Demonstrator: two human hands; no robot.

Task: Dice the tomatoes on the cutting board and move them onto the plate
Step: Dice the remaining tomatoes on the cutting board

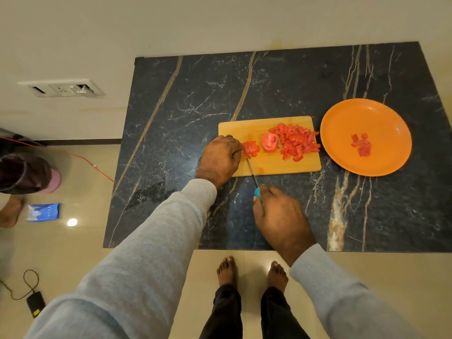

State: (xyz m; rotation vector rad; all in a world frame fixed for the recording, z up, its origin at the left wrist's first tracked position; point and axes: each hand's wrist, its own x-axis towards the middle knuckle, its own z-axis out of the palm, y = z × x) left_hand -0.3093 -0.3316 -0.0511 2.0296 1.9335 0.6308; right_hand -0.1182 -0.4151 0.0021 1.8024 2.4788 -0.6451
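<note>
A wooden cutting board [269, 165] lies on the dark marble table. At its left end my left hand [220, 159] holds a partly cut tomato piece [251, 149] with curled fingers. My right hand [278, 216] grips a knife by its blue handle [257, 192]; the thin blade [252, 172] points up to the held piece. A tomato half [269, 141] lies cut side up in the board's middle. A heap of diced tomato [297, 141] covers the board's right part. The orange plate [342, 123] to the right carries a few diced pieces [361, 144].
The dark marble table [186, 99] stands against a cream wall. Its near edge runs just above my bare feet [252, 272]. On the floor to the left are a red cable [97, 167], a blue packet [42, 212] and another person's foot [11, 212].
</note>
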